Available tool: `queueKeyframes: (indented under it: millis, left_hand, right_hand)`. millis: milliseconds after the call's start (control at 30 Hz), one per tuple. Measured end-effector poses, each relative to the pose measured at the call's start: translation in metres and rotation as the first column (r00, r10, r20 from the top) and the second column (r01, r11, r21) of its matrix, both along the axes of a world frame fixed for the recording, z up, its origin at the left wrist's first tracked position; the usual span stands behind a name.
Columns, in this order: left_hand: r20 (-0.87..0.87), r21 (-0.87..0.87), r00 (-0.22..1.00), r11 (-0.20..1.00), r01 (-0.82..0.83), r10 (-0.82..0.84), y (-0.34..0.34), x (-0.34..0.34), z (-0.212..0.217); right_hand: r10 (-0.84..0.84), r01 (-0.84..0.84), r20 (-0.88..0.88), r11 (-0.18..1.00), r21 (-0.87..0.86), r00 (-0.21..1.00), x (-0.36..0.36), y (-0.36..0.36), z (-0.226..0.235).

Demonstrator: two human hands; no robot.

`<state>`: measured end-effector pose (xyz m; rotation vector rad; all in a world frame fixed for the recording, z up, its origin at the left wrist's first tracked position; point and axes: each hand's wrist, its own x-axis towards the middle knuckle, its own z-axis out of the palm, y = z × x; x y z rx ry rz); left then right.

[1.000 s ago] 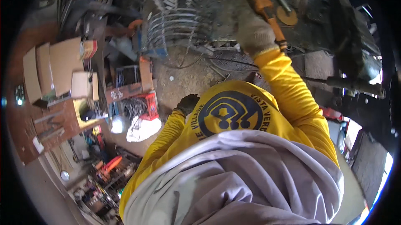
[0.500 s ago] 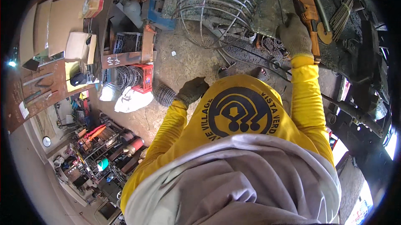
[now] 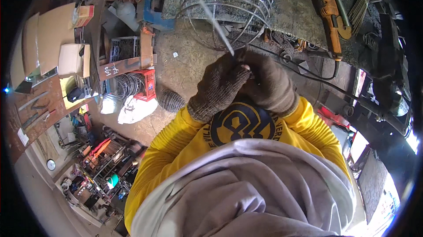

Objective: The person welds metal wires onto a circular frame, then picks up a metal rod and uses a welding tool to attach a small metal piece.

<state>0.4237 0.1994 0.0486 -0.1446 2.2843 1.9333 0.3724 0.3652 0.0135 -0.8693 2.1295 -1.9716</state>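
Observation:
Both my gloved hands are drawn together in front of my chest. A thin pale rod (image 3: 216, 25), like a welding rod, slants up and away from between them, slightly blurred. My left hand (image 3: 219, 88) is closed around its lower end in a brown knit glove, with a bare fingertip showing. Pressed beside it, my right hand (image 3: 269, 83) is closed and smeared by motion. A small dark piece pokes out between the gloves, and what the right fingers grip is hidden. Beyond the rod stands a round cage of bent metal bars (image 3: 229, 6) at the worktable's edge.
An orange angle grinder (image 3: 327, 8) lies on the dark worktable (image 3: 291, 10), with a bundle of thin rods (image 3: 362, 10) to its right. Black cable (image 3: 317, 76) loops below. At left are a red crate (image 3: 149, 85), wire coils (image 3: 171, 100) and cardboard boxes (image 3: 55, 34).
My right hand has come back from the table beside the grinder to my chest. My left hand has risen to meet it, and the thin rod now shows between them.

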Motion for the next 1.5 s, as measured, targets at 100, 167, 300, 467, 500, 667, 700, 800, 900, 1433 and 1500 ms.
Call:
queueKeyframes:
  millis: [100,167,300,467,500,667,700,800,900,1433,1500]
  left_hand:
    - [0.107,-0.062,0.994,0.998,-0.028,0.035,0.003,0.002,-0.002]
    - [0.112,-0.065,0.974,0.98,-0.189,0.196,0.008,-0.003,0.0]
    - [0.206,-0.299,0.925,0.92,-0.253,0.321,0.002,0.011,0.016]
    - [0.324,-0.368,0.836,0.873,-0.321,0.444,0.012,0.011,0.06]
    - [0.316,-0.444,0.851,0.858,-0.259,0.421,0.012,0.009,0.067]
    - [0.175,-0.674,0.942,0.732,-0.096,0.285,0.019,-0.005,0.081]
    - [0.164,-0.644,0.938,0.753,-0.133,0.306,0.02,-0.006,0.081]
    - [0.148,-0.68,0.948,0.725,-0.109,0.281,0.024,-0.015,0.091]
    - [0.172,-0.682,0.955,0.729,-0.062,0.242,0.018,-0.011,0.099]
    - [0.087,-0.797,0.987,0.604,-0.012,0.135,0.019,-0.039,0.108]
    - [0.069,-0.823,0.996,0.568,0.029,0.048,0.016,-0.041,0.105]
  right_hand:
    - [0.114,-0.105,-0.105,0.991,0.087,0.988,-0.007,0.013,0.001]
    - [0.095,-0.097,0.017,0.979,0.181,0.995,-0.023,0.032,0.0]
    - [-0.141,0.213,-0.207,0.898,0.385,0.968,-0.069,0.05,-0.022]
    - [-0.184,0.295,-0.3,0.875,0.384,0.936,-0.104,0.051,-0.049]
    - [-0.181,0.269,-0.248,0.882,0.387,0.952,-0.104,0.049,-0.046]
    - [-0.099,0.159,-0.16,0.892,0.423,0.982,-0.111,0.044,-0.044]
    - [-0.108,0.207,-0.254,0.892,0.402,0.961,-0.113,0.043,-0.047]
    - [-0.109,0.224,-0.295,0.892,0.392,0.949,-0.113,0.043,-0.047]
    - [-0.114,0.229,-0.291,0.888,0.399,0.95,-0.112,0.041,-0.053]
    - [-0.086,0.273,-0.383,0.841,0.466,0.92,-0.111,0.037,-0.054]
    - [-0.092,0.283,-0.399,0.846,0.452,0.912,-0.113,0.038,-0.053]
